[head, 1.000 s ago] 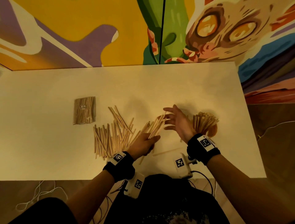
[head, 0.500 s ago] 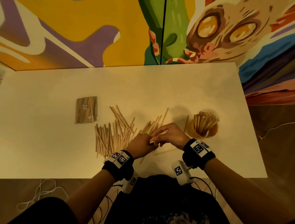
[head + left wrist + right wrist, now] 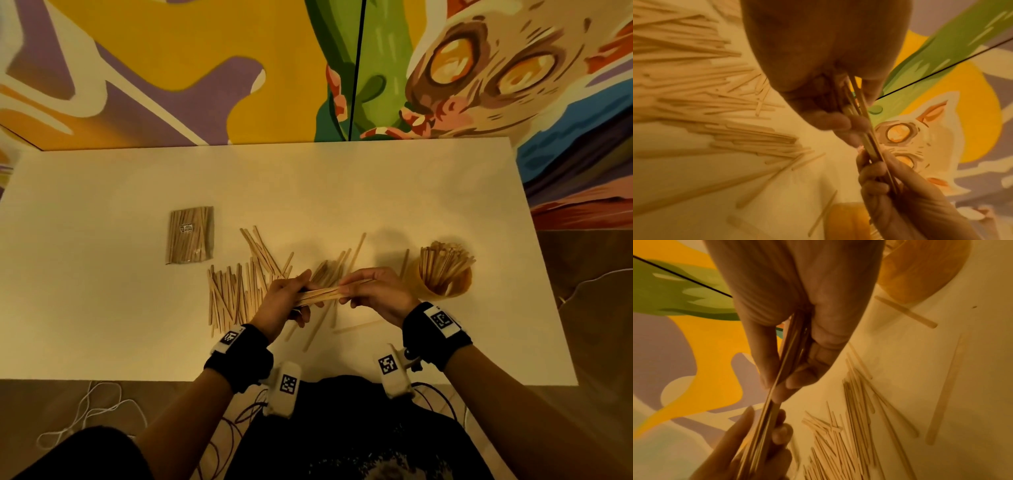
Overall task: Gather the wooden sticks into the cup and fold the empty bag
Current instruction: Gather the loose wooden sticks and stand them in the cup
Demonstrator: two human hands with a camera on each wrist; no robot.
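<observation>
A small bundle of wooden sticks (image 3: 322, 293) is held level above the table between both hands. My left hand (image 3: 291, 301) grips its left end and my right hand (image 3: 370, 291) pinches its right end. The wrist views show the same bundle of sticks (image 3: 869, 138) (image 3: 774, 395) clamped between curled fingers. A heap of loose sticks (image 3: 239, 291) lies on the white table (image 3: 102, 291) to the left of the hands, with a few strays under them. An orange cup (image 3: 442, 274) crammed with sticks stands to the right. A clear bag (image 3: 190, 234) of sticks lies at the left.
A painted mural wall (image 3: 205, 68) rises behind the table's far edge. Cables (image 3: 85, 411) trail on the floor below the near edge. Bare tabletop lies at the far left and along the back.
My right hand came back from near the cup to meet the left hand. Both hands then lifted a bundle of sticks off the pile and turned it level.
</observation>
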